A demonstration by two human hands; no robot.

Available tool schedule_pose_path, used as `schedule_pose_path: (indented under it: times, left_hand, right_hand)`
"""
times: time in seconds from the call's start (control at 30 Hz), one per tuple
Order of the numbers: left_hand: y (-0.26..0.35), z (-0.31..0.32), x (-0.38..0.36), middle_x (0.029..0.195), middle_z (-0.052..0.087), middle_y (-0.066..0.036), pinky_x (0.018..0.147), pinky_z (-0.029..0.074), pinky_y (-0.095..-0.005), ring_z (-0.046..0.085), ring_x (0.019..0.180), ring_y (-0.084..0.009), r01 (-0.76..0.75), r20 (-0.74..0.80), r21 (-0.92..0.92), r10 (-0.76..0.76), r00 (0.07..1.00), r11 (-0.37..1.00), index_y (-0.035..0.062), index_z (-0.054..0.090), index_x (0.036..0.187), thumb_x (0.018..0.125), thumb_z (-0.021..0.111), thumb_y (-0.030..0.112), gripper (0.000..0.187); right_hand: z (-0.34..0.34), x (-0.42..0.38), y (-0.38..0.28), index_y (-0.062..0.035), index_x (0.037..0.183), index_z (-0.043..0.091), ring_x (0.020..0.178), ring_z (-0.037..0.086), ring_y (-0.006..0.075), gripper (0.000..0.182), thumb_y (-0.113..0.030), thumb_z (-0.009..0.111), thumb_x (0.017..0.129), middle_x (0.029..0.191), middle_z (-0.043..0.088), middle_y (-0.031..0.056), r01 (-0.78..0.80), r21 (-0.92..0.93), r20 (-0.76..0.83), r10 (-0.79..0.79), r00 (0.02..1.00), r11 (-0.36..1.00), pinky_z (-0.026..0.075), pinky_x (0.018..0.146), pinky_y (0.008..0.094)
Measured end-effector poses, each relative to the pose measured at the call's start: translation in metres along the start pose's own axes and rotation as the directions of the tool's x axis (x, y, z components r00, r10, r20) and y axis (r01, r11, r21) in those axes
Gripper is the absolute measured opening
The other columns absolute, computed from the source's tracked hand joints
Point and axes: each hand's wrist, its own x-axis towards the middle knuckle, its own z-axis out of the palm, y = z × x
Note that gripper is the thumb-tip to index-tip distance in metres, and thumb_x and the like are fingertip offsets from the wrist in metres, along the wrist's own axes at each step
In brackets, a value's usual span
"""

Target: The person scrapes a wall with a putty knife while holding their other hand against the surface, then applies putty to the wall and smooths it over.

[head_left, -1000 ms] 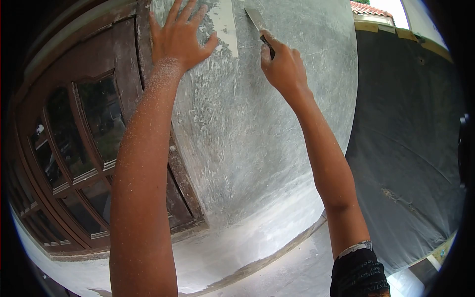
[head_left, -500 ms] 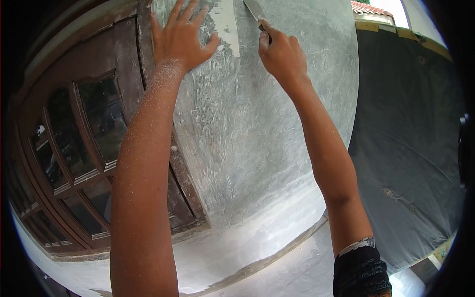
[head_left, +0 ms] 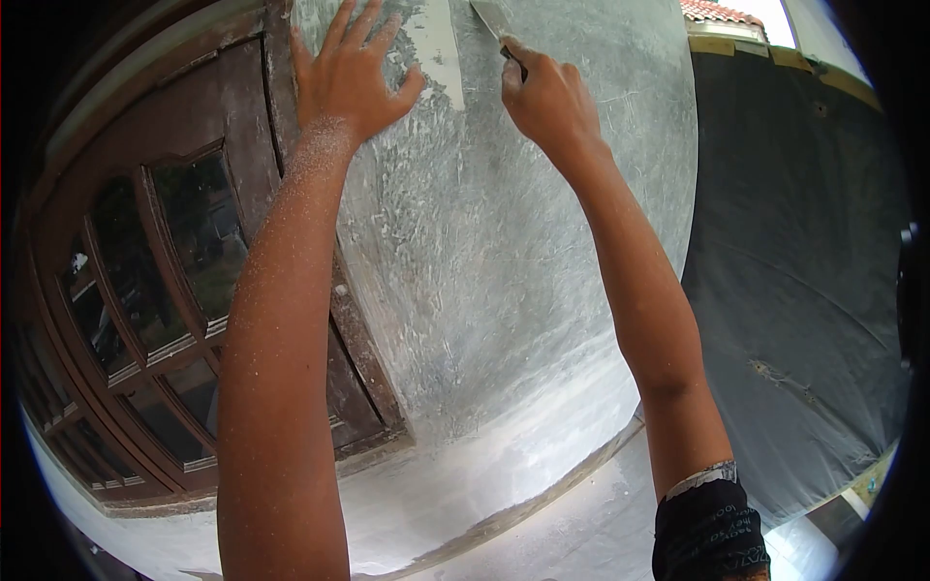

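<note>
My left hand lies flat with spread fingers on the grey wall, close to the edge of the wooden window frame. Pale dust speckles its wrist and forearm. My right hand is wrapped round the dark handle of a putty knife, whose metal blade points up and left against the wall near the top of the view. Between the two hands is a pale patch with a ragged left side and a straight right edge. Flaky, scraped texture covers the wall below my left hand.
A brown wooden window with glass panes fills the left side. Dark sheeting hangs on the right, below a tiled roof. The wall's white lower band meets a pale floor at the bottom.
The putty knife and my right hand have shifted very slightly left in the view, along with the whole scene. My left hand stays in the same place on the wall.
</note>
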Motion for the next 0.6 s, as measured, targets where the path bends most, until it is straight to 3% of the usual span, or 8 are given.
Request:
schedule_pose_path:
  times: [0.1,0.3,0.47,0.6]
  left_hand:
    - [0.005,-0.01,-0.003,0.16,0.042,-0.012,0.125,0.014,-0.0594,0.029,0.153,-0.0299,0.014,0.026,0.001,-0.014,1.0,1.0,0.0111,0.05,0.149,0.082,0.072,0.039,0.076]
    - [-0.002,0.0,0.001,0.16,0.041,-0.012,0.125,0.014,-0.0591,0.028,0.153,-0.0302,-0.006,-0.005,-0.058,0.006,1.0,0.998,0.0092,0.049,0.15,0.082,0.071,0.039,0.077]
    - [-0.004,0.006,-0.002,0.16,0.041,-0.013,0.125,0.015,-0.0582,0.028,0.153,-0.0307,0.002,-0.006,0.0,-0.002,1.0,1.0,0.0074,0.049,0.149,0.082,0.07,0.038,0.076]
    - [0.005,-0.008,-0.002,0.16,0.041,-0.014,0.125,0.015,-0.0586,0.028,0.153,-0.0307,0.027,0.02,-0.022,-0.027,0.999,0.999,0.0065,0.05,0.148,0.083,0.069,0.038,0.075]
  right_hand:
    - [-0.004,-0.013,0.0,-0.0187,0.136,0.066,0.093,0.071,0.0445,0.043,-0.023,0.052,0.095,0.1,0.073,0.0269,-0.011,-0.035,0.066,0.014,0.998,0.999,0.057,0.086,0.0526]
    - [0.0,0.006,0.001,-0.0181,0.134,0.068,0.091,0.072,0.0439,0.042,-0.023,0.053,0.095,0.098,0.073,0.0266,0.03,0.028,-0.015,-0.03,0.999,0.999,0.058,0.084,0.0517]
    - [-0.004,-0.019,-0.002,-0.0171,0.133,0.068,0.09,0.072,0.0437,0.041,-0.022,0.052,0.095,0.097,0.073,0.0254,-0.057,-0.011,0.105,0.058,0.993,0.998,0.058,0.083,0.051]
    - [-0.001,0.002,-0.004,-0.0171,0.134,0.068,0.089,0.072,0.0436,0.042,-0.021,0.052,0.095,0.097,0.073,0.0258,-0.011,-0.012,0.033,0.011,0.999,1.0,0.058,0.082,0.0512]
